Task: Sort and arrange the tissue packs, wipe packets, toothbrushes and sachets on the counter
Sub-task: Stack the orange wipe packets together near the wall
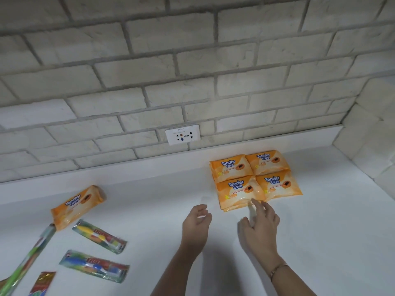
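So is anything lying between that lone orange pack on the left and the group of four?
Nothing visible does. The counter between the lone pack and the four packs holds nothing; the toothbrush packets lie nearer the camera, off that line. Only the left hand hovers nearby.

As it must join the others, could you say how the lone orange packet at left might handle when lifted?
The lone orange packet looks plump with glossy film, so it probably flexes and may be slippery. Lying flat on the counter, it is unlikely to roll and should slide if pushed.
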